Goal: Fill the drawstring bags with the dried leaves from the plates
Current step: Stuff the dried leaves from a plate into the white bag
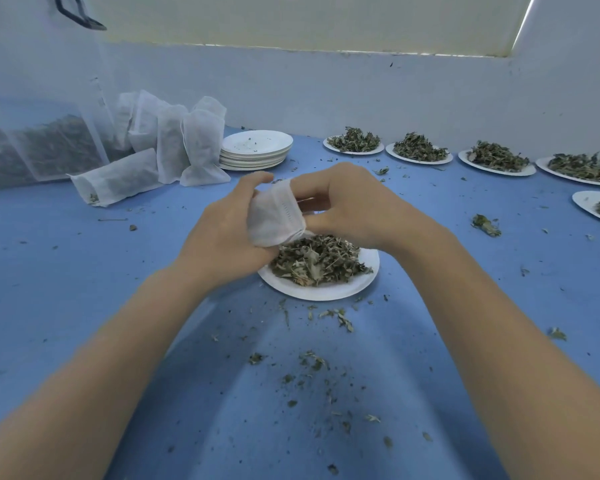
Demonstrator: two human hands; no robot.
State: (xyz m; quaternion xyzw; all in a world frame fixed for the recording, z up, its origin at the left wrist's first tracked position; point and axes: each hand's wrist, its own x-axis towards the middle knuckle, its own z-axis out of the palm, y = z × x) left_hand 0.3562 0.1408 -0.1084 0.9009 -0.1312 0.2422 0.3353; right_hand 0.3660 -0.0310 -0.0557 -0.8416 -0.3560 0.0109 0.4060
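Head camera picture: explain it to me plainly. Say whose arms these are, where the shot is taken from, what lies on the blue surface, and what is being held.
There is no machine here. A person wears a wide-angle camera on the head, so you look forward and down along their own two bare arms.

The left hand and the right hand together hold a small white drawstring bag, which looks empty so far. They hold it just above a white plate heaped with dried leaves.

On the blue table, at the back left, stand filled bags; one lies on its side. Beside them is a stack of emptied plates. Along the right runs a row of plates still full of leaves. Leaf crumbs are scattered over the table.
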